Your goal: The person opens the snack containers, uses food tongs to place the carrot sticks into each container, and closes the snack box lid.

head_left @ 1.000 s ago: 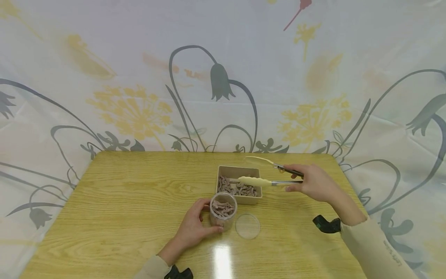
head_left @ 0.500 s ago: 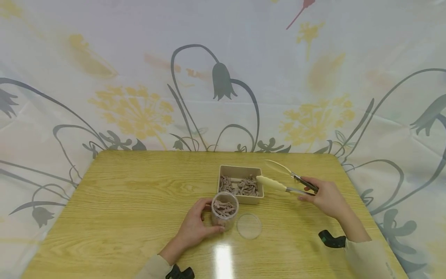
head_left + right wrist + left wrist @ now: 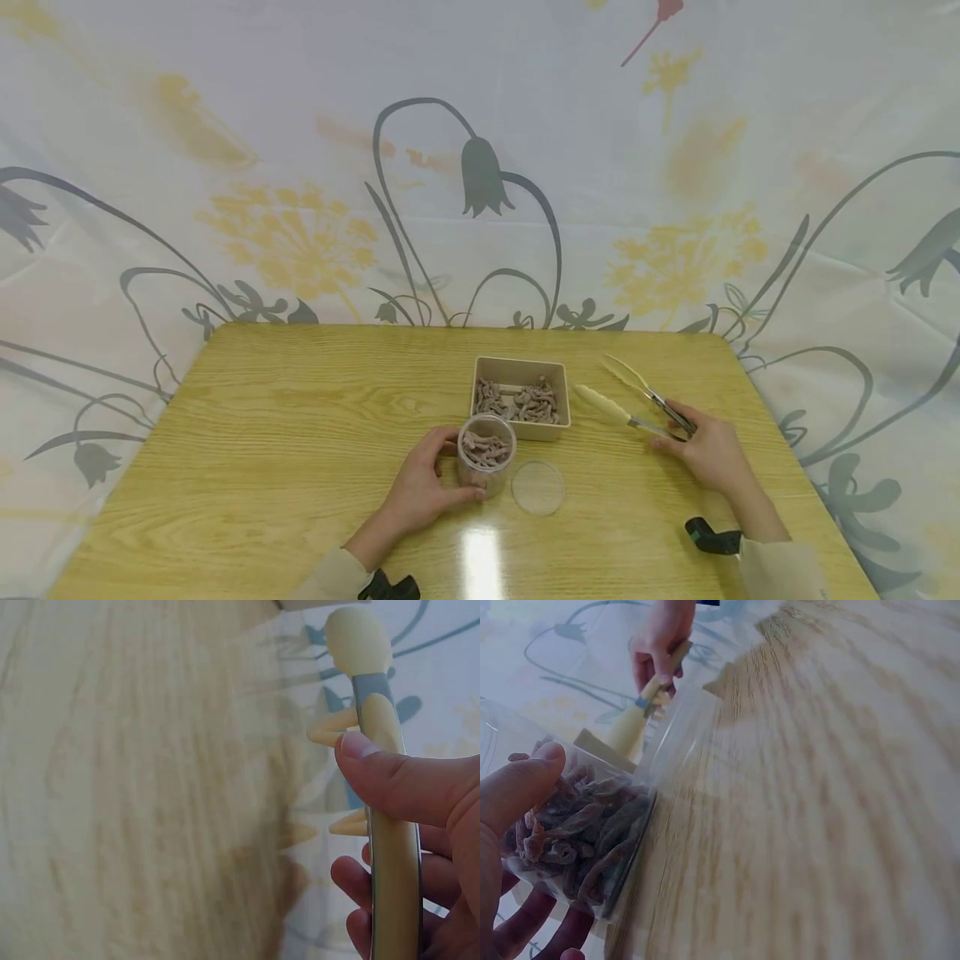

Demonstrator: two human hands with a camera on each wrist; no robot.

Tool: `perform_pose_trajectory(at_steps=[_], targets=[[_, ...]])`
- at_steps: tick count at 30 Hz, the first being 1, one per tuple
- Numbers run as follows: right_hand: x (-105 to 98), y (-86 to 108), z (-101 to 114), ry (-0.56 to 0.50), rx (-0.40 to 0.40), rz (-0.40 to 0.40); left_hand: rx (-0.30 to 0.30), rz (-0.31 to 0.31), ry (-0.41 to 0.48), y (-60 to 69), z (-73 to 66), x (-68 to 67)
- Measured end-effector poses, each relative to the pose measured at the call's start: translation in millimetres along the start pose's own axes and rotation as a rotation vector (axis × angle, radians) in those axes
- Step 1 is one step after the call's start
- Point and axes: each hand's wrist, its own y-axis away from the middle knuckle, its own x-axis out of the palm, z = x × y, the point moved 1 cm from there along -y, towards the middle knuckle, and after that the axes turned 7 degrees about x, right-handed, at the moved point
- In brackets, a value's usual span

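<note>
My left hand (image 3: 420, 487) holds a clear jar (image 3: 480, 481) upright on the table, thumb and fingers round its sides. Brownish dried-meat-like strips (image 3: 585, 832) fill much of the jar, and its top is uncovered. Right behind it stands a beige rectangular box (image 3: 538, 432) with more strips on its bottom. In my right hand (image 3: 712, 454) are metal tongs (image 3: 607, 406) with cream scalloped tips, spread apart with nothing between them. The tips lie to the right of the box. The right wrist view shows my thumb on one cream-covered handle (image 3: 394, 877), fingers curled behind.
A clear round lid (image 3: 537, 487) lies flat on the wood-grain table (image 3: 300, 417), just right of the jar. Behind the table's far edge hangs a pale cloth (image 3: 315, 167) printed with flowers. Dark camera mounts (image 3: 712, 537) sit at both wrists.
My right hand has drawn the tongs from over the box to its right and nearer to me, the tips still spread. The left hand and jar hold their place.
</note>
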Motion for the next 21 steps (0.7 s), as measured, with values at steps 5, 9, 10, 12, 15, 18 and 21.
perform_pose_trajectory(at_steps=[5, 9, 10, 12, 15, 18, 21], targets=[[8.1, 1.4, -7.7, -0.014, 0.013, -0.032, -0.006, 0.007, 0.01, 0.0, -0.8, 0.4], [12.9, 2.3, -9.8, -0.03, 0.044, -0.02, -0.003, 0.007, 0.006, 0.3, -0.4, 0.6], [14.2, 2.7, -10.1, -0.034, 0.051, -0.012, -0.004, 0.006, 0.007, 0.5, -0.3, 0.7], [16.7, 3.5, -10.6, -0.059, 0.061, 0.001, -0.005, 0.006, 0.004, 0.7, -0.1, 0.8], [19.8, 4.6, -10.5, -0.108, 0.067, 0.015, -0.005, 0.006, -0.004, 1.1, 0.4, 0.8], [22.2, 4.7, -10.0, -0.147, 0.071, 0.013, -0.005, 0.009, -0.008, 1.3, 0.6, 0.6], [25.0, 4.9, -8.8, -0.164, 0.079, -0.001, -0.012, 0.012, 0.002, 1.5, 0.3, 0.3]])
